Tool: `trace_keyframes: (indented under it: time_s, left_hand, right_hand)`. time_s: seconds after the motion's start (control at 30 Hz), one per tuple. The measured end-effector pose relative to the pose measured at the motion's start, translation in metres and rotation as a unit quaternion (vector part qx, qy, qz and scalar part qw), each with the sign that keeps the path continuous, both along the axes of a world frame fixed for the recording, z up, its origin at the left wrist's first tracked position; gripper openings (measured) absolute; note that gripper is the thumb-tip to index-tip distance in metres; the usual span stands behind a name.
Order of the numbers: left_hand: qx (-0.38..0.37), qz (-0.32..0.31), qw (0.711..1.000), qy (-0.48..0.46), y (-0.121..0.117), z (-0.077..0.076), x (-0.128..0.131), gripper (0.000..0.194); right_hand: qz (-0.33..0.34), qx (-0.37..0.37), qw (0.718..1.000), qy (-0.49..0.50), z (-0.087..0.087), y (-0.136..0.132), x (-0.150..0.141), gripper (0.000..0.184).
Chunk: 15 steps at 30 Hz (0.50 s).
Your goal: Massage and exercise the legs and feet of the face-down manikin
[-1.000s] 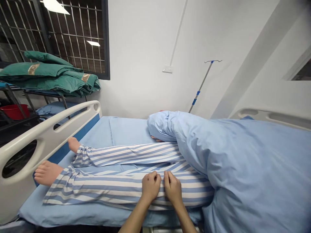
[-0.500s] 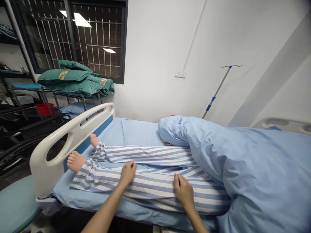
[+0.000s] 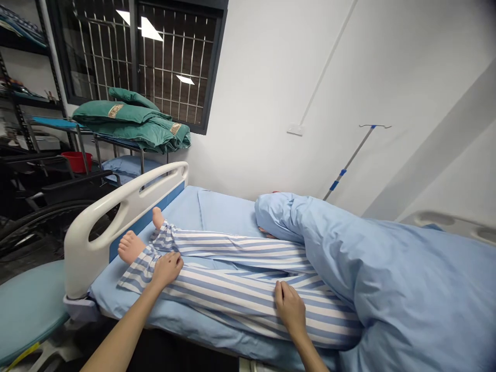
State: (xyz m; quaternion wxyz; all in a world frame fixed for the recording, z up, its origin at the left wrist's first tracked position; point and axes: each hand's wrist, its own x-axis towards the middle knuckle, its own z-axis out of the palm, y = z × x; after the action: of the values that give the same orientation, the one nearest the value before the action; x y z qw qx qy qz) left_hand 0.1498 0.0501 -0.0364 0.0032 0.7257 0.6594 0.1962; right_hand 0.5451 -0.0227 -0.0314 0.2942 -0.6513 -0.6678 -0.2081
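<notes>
A figure in blue-and-white striped trousers [image 3: 232,276] lies on a hospital bed, bare feet [image 3: 130,247] toward the white footboard [image 3: 116,206]. A light blue quilt [image 3: 387,279] covers the upper body. My left hand [image 3: 167,268] lies on the near trouser leg close to the ankle, fingers curled down onto the cloth. My right hand [image 3: 290,309] rests on the same leg around the thigh, fingers bent and pressing the fabric. Whether either hand pinches the cloth is unclear.
Folded green bedding [image 3: 134,121] sits on a metal rack at the left under a barred window. A wheelchair [image 3: 42,217] and a blue cushioned seat [image 3: 27,305] stand beside the footboard. An IV pole [image 3: 351,160] leans by the white wall. A red basin [image 3: 77,161] sits far left.
My left hand has slid along the near trouser leg from beside my right hand toward the ankle. My right hand stayed on the thigh. My view swung left.
</notes>
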Motion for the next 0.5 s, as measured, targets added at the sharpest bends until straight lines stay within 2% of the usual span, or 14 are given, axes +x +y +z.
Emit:
trace_keyframes:
  time_s: [0.33, 0.5]
  left_hand:
    - [-0.021, -0.030, 0.999, 0.013, 0.001, -0.002, -0.010, 0.032]
    - [-0.028, -0.058, 0.997, 0.038, 0.000, 0.003, -0.016, 0.035]
  right_hand:
    - [0.001, -0.003, 1.000, -0.018, -0.001, 0.000, 0.000, 0.034]
    - [-0.005, -0.010, 1.000, -0.021, -0.002, 0.000, 0.000, 0.033]
